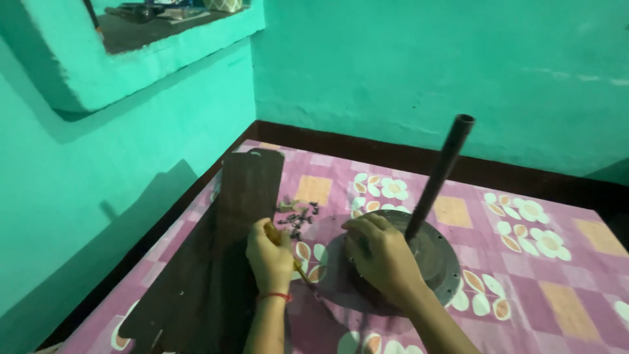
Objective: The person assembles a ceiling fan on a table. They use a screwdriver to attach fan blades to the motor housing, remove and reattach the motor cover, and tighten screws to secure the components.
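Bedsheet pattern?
Pink and purple checks with white flowers on the bedsheet; head view.

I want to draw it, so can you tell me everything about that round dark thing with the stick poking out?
The round motor housing is a dark grey disc that looks like metal, with small holes near its rim. It lies flat on the pink flowered cloth. A dark rod rises from its middle, leaning to the right, hollow at the top. The right hand rests on its left side, covering part of it.

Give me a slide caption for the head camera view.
Left hand grips a screwdriver; right hand rests on fan motor.
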